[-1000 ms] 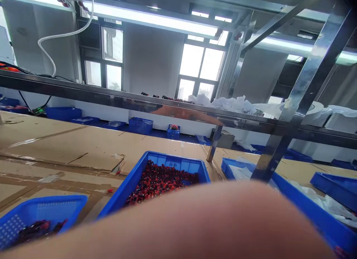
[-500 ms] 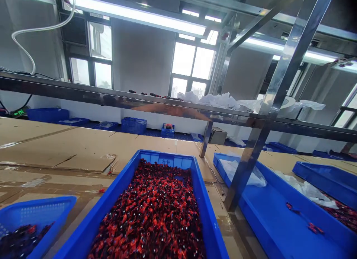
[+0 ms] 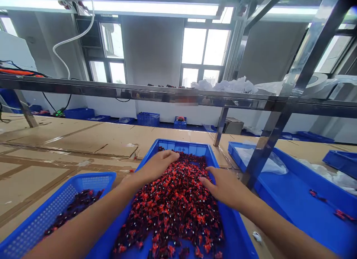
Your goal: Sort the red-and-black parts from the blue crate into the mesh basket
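Note:
A long blue tray point(image 3: 235, 223) stands in front of me, spread with many small red and black parts point(image 3: 178, 194), too small to name. My left hand point(image 3: 158, 164) hovers over the tray's left side near the far end, its fingers stretched towards the middle. Over the right rim is my right hand point(image 3: 224, 185), with thumb and forefinger apart. Neither hand shows anything held. Whether the fingertips touch the parts I cannot tell.
A blue perforated basket point(image 3: 96, 177) of dark parts stands at the left. To the right, behind a metal post point(image 3: 275, 136), lies another blue tray point(image 3: 290, 192) holding a plastic bag point(image 3: 259, 160) and a few parts. A metal shelf rail point(image 3: 134, 93) crosses above the cardboard-covered table point(image 3: 92, 138).
Both my hands have come into view over the tray. The view has levelled and shifted, showing more of the left basket. Bare blue patches now show at the tray's near end.

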The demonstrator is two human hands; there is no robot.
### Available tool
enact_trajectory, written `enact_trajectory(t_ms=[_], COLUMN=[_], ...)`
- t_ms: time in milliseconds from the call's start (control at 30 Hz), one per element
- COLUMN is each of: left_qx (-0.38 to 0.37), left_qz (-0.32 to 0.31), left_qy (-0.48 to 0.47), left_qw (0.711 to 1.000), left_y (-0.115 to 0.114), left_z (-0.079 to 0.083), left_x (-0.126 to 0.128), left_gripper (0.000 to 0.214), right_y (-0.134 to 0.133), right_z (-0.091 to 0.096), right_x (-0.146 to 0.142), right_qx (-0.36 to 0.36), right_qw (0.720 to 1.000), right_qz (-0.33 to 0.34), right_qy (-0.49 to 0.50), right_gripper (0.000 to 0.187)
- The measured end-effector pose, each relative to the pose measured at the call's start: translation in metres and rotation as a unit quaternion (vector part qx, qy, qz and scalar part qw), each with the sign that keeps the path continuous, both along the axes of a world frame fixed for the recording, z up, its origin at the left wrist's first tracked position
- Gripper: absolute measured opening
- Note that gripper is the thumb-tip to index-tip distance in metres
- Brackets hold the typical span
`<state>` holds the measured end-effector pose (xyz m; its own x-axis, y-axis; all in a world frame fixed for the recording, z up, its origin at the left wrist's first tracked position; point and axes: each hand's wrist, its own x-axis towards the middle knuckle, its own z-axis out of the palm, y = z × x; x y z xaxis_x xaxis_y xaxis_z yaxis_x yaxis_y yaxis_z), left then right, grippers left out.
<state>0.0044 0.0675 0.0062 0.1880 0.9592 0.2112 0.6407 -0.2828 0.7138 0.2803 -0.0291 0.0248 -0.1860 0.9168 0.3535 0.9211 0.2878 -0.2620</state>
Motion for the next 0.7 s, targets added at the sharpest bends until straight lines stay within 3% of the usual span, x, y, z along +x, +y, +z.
enact_trajectory(t_ms=[67, 133, 367, 533, 700], left_qx=[-0.003, -0.002, -0.041, -0.099, -0.128], left_qz=[0.001, 0.022, 0.105, 0.15, 0.173], left_qy=[0.019, 0.037, 0.054, 0.026, -0.005], left_qw=[1.0, 0.999, 0.992, 0.983, 0.977], left_y=[0.01, 0.026, 0.125, 0.187, 0.212], left_z=[-0.008, -0.02, -0.065, -0.093, -0.118], left_x=[0.003, 0.004, -0.022, -0.023, -0.015], left_gripper=[0.043, 0.049, 0.063, 0.066, 0.072], right_y=[0.035, 0.074, 0.188, 0.247, 0.268], right_z=[-0.015, -0.031, -0.078, -0.108, -0.132], right_x=[-0.015, -0.026, -0.029, -0.022, -0.014], right_qx=[-0.083, -0.115, -0.124, -0.144, -0.146], right_qw=[0.996, 0.989, 0.962, 0.954, 0.958], right_qz=[-0.038, -0.094, -0.23, -0.239, -0.199], right_qy=[-0.008, 0.001, 0.077, 0.112, 0.143], right_gripper=[0.031, 0.033, 0.034, 0.033, 0.035])
